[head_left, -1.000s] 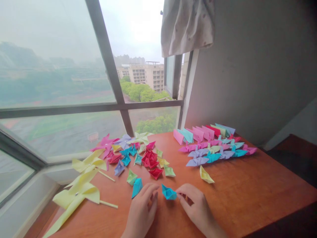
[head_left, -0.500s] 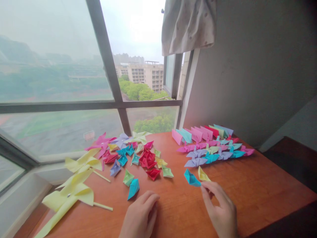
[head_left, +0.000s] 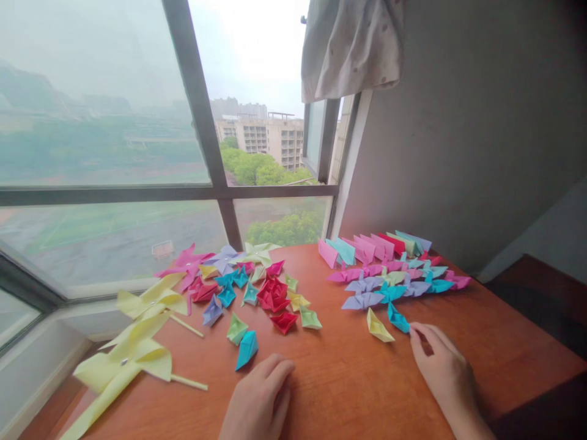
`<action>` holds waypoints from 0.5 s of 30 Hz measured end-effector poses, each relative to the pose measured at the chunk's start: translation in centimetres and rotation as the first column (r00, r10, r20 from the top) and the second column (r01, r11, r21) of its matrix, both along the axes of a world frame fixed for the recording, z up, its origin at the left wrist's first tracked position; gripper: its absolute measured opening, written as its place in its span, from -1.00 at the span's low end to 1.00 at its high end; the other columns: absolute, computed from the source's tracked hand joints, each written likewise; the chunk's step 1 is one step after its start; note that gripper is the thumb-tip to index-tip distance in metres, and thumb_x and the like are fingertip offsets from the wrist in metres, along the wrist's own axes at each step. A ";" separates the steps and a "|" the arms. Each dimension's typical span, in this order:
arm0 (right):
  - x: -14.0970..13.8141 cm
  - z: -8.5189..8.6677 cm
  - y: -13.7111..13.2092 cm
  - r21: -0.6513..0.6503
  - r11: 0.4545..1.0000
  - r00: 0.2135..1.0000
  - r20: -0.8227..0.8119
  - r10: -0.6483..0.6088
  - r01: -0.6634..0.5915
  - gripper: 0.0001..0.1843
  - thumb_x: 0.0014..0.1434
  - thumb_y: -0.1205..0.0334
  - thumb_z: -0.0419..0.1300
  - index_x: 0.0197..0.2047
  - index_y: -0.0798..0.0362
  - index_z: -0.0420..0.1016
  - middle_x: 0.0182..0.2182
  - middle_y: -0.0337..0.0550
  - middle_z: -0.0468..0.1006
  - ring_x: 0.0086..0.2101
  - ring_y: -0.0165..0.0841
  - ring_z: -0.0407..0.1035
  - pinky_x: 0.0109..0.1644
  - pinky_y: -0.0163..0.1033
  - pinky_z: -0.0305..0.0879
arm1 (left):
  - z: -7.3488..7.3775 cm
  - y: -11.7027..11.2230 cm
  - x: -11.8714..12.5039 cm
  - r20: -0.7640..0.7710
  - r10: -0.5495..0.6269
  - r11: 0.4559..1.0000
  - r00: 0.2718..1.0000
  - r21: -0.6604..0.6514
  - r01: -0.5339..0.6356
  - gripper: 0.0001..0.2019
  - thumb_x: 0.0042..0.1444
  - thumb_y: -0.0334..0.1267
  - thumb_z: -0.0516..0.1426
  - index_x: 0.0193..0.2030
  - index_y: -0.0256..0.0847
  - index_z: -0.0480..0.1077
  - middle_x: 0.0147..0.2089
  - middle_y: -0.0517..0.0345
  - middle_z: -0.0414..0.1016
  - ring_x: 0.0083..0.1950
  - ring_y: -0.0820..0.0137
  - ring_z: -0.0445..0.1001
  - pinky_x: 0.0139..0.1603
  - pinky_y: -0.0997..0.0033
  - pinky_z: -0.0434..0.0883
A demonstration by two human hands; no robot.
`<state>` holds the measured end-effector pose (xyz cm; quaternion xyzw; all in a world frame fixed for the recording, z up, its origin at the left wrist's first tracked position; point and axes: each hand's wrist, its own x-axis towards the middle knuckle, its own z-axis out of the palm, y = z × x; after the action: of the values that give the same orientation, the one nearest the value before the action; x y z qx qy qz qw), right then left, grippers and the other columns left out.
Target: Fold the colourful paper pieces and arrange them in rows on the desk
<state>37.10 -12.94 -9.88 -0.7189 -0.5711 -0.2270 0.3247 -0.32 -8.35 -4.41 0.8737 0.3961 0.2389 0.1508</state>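
The near tip of a blue paper boat (head_left: 398,318) is pinched between the thumb and forefinger of my right hand (head_left: 443,363). A yellow paper boat (head_left: 380,326) lies just left of it on the table. My left hand (head_left: 259,391) rests on the wood with its fingers curled together, and no object shows in it. The thing nearest to that hand is another blue paper boat (head_left: 247,350), tipped over beside a green paper boat (head_left: 237,329).
Several paper boats cluster around a red one (head_left: 274,293) on the wooden table (head_left: 339,379). Yellow pinwheels (head_left: 123,362) lie at the left. Rows of paper cranes (head_left: 392,292) and paper planes (head_left: 362,249) stand at the back right. A window frame (head_left: 275,192) borders the far side.
My right hand has moved right with the blue paper boat, from the yellow boat's left side to its right. My left hand has stayed in place.
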 end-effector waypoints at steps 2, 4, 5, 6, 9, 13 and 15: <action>-0.1 0.0 -0.1 -0.004 1.000 1.000 0.005 0.007 -0.007 -0.60 0.35 0.01 -0.01 -0.20 0.06 0.56 -0.23 -0.08 0.62 -0.26 -0.29 0.50 -0.14 -0.26 0.33 | 0.1 0.0 0.0 -0.012 -0.004 1.000 1.000 -0.003 0.004 -0.77 0.23 -0.45 -0.04 -0.11 -0.11 0.36 -0.18 0.10 0.51 -0.22 0.35 0.55 -0.27 0.48 0.46; -0.2 -0.1 -0.3 -0.007 1.000 1.000 0.010 0.017 -0.017 -0.62 0.35 0.02 -0.01 -0.19 0.05 0.55 -0.22 -0.09 0.62 -0.25 -0.29 0.50 -0.12 -0.26 0.32 | 0.0 0.0 0.0 -0.018 -0.012 1.000 1.000 -0.007 0.012 -0.78 0.25 -0.45 -0.05 -0.12 -0.11 0.35 -0.19 0.10 0.51 -0.23 0.35 0.54 -0.27 0.48 0.46; -0.2 -0.1 -0.3 -0.010 1.000 1.000 0.012 0.023 -0.023 -0.63 0.35 0.03 0.00 -0.19 0.05 0.55 -0.22 -0.09 0.61 -0.25 -0.29 0.50 -0.12 -0.26 0.32 | 0.0 0.0 -0.1 -0.018 -0.015 1.000 1.000 -0.009 0.015 -0.78 0.25 -0.44 -0.05 -0.13 -0.11 0.35 -0.19 0.10 0.51 -0.23 0.35 0.54 -0.27 0.48 0.46; -0.2 -0.1 -0.3 -0.012 1.000 1.000 0.011 0.029 -0.029 -0.64 0.35 0.03 0.00 -0.19 0.05 0.55 -0.22 -0.10 0.61 -0.25 -0.29 0.50 -0.11 -0.26 0.32 | -0.1 0.0 -0.1 -0.020 -0.018 1.000 1.000 -0.012 0.018 -0.78 0.25 -0.44 -0.06 -0.13 -0.11 0.35 -0.19 0.10 0.50 -0.23 0.35 0.53 -0.26 0.48 0.46; -0.3 0.0 -0.4 -0.014 0.999 0.999 -0.006 0.036 -0.036 -0.65 0.34 0.03 0.01 -0.19 0.05 0.54 -0.23 -0.09 0.61 -0.28 -0.30 0.49 -0.14 -0.26 0.33 | -0.2 0.0 -0.1 -0.027 -0.023 1.000 0.999 -0.017 0.022 -0.78 0.26 -0.44 -0.07 -0.13 -0.11 0.35 -0.20 0.10 0.50 -0.24 0.36 0.53 -0.26 0.48 0.45; -0.7 0.4 -0.6 0.034 0.999 0.999 -0.036 0.038 -0.036 -0.69 0.32 0.04 0.07 -0.16 0.05 0.54 -0.24 -0.08 0.61 -0.31 -0.31 0.49 -0.19 -0.27 0.34 | -0.2 0.0 -0.1 -0.029 -0.019 1.000 0.999 -0.012 0.019 -0.78 0.26 -0.43 -0.06 -0.14 -0.11 0.35 -0.22 0.10 0.50 -0.25 0.37 0.53 -0.27 0.49 0.44; -1.0 0.5 -0.9 0.055 0.996 0.996 -0.047 0.074 -0.071 -0.72 0.32 0.07 0.09 -0.16 0.05 0.54 -0.25 -0.09 0.61 -0.31 -0.33 0.49 -0.19 -0.29 0.34 | -0.1 0.0 -0.1 -0.020 -0.018 1.000 1.000 -0.012 0.017 -0.79 0.27 -0.43 -0.06 -0.14 -0.10 0.35 -0.21 0.11 0.50 -0.25 0.37 0.53 -0.27 0.50 0.44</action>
<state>36.08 -13.80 -9.42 -0.6941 -0.5827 -0.2125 0.3655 -0.42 -8.35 -4.53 0.8786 0.3914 0.2264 0.1539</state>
